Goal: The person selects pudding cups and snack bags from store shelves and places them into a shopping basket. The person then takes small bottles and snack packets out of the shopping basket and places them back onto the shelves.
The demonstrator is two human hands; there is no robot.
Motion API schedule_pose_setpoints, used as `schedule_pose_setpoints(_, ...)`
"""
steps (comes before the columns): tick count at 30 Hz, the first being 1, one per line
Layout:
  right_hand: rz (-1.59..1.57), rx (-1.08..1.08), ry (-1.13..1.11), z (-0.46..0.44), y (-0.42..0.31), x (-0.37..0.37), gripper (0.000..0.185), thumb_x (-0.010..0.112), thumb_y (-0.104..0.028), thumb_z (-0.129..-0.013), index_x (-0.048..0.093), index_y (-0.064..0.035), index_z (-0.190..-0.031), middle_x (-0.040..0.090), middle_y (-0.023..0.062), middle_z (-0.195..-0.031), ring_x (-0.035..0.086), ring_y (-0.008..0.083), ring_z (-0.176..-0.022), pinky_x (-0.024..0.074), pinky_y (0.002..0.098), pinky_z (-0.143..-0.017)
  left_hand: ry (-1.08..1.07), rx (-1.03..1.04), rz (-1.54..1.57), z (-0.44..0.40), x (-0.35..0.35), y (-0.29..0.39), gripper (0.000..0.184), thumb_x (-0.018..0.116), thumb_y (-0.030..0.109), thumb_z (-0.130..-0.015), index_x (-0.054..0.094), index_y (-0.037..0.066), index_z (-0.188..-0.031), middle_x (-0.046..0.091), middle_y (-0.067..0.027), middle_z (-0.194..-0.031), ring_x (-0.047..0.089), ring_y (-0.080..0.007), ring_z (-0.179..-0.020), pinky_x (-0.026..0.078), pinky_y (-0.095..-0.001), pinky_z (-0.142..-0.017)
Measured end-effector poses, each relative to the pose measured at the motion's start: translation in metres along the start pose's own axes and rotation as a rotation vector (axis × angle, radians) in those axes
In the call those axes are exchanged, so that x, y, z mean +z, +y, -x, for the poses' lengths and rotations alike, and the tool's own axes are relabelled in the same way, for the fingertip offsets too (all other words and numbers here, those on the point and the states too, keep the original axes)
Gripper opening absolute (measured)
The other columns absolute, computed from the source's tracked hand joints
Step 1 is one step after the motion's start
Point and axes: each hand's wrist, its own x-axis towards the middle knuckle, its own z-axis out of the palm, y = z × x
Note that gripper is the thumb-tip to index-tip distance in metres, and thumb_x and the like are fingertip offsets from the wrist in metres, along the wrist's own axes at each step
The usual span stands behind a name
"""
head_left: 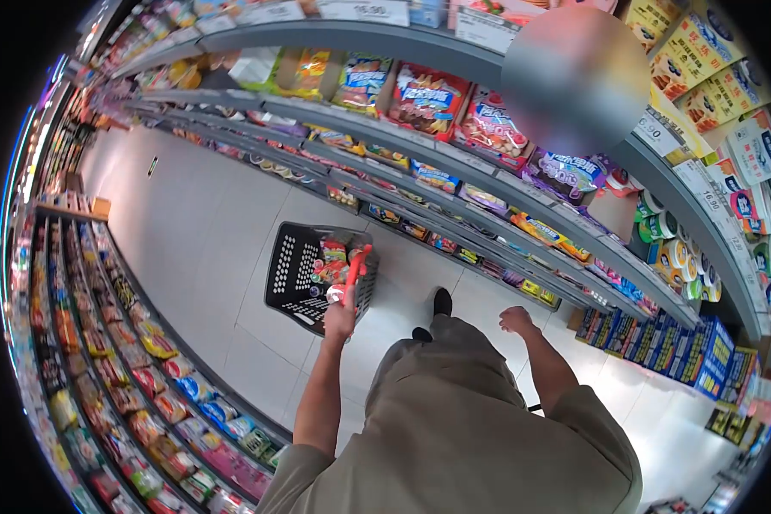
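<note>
My left hand (340,319) is wrapped round the red handle (355,270) of a black shopping basket (298,248). The basket has perforated sides and hangs or rests over the pale floor; which of the two I cannot tell. Inside it lie several colourful packages (332,254), mostly red and green. My right hand (515,320) is off to the right of the basket, its fingers curled in, touching neither shelf nor basket. Whether it holds something small is hidden.
Shelves of bagged snacks (422,98) curve across the top and right. Another shelf unit (146,368) runs down the left side. Blue boxes (707,355) are stacked at the right. The tiled floor (197,231) stretches between the shelves.
</note>
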Motion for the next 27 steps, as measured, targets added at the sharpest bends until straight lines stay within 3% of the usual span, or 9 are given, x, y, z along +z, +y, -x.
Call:
schedule_pose_setpoints(2, 0.059, -0.009, 0.215, 0.027, -0.012, 0.002, 0.018, 0.058, -0.014, -0.088, 0.068, -0.0020, -0.097, 0.069, 0.0102, -0.076, 0.067, 0.0194, -0.064, 0.0521, 0.0298, -0.052, 0.116, 0.104, -0.027, 0.007, 0.024, 0.001, 0.086, 0.035, 0.071, -0.093, 0.070, -0.008, -0.084, 0.066, -0.0336, -0.083, 0.066, -0.0471, -0.092, 0.050, -0.0517, -0.084)
schedule_pose_setpoints(5, -0.060, -0.002, 0.150, 0.046, -0.001, -0.003, 0.021, 0.056, -0.015, -0.090, 0.068, -0.0013, -0.101, 0.071, 0.0112, -0.082, 0.068, 0.0185, -0.065, 0.0532, 0.0292, -0.054, 0.070, 0.113, -0.036, 0.038, 0.031, 0.021, 0.087, 0.037, 0.071, -0.092, 0.069, -0.010, -0.091, 0.064, -0.0365, -0.090, 0.065, -0.0486, -0.094, 0.050, -0.0520, -0.086)
schedule_pose_setpoints(12, 0.197, -0.055, 0.227, 0.116, 0.037, 0.006, 0.027, 0.057, -0.021, -0.093, 0.069, -0.0014, -0.107, 0.072, 0.0113, -0.086, 0.069, 0.0176, -0.068, 0.0553, 0.0286, -0.059, 0.013, 0.083, 0.017, 0.083, 0.061, 0.034, 0.090, 0.039, 0.076, -0.088, 0.070, -0.009, -0.087, 0.066, -0.0342, -0.089, 0.066, -0.0462, -0.093, 0.052, -0.0497, -0.086)
schedule_pose_setpoints(17, 0.187, 0.007, 0.208, 0.135, 0.087, -0.003, 0.027, 0.059, -0.024, -0.094, 0.068, -0.0028, -0.108, 0.072, 0.0114, -0.090, 0.069, 0.0181, -0.073, 0.0558, 0.0299, -0.063, -0.004, 0.159, -0.044, 0.103, 0.088, 0.026, 0.093, 0.037, 0.076, -0.088, 0.070, -0.010, -0.087, 0.067, -0.0325, -0.089, 0.067, -0.0442, -0.092, 0.053, -0.0488, -0.085)
schedule_pose_setpoints(27, 0.133, -0.041, 0.167, 0.140, 0.133, -0.084, 0.028, 0.059, -0.022, -0.091, 0.069, -0.0004, -0.106, 0.072, 0.0123, -0.087, 0.070, 0.0175, -0.070, 0.0555, 0.0297, -0.059, -0.062, 0.249, -0.188, 0.180, 0.139, 0.038, 0.090, 0.032, 0.076, -0.090, 0.071, -0.006, -0.089, 0.066, -0.0324, -0.085, 0.067, -0.0456, -0.089, 0.054, -0.0502, -0.080)
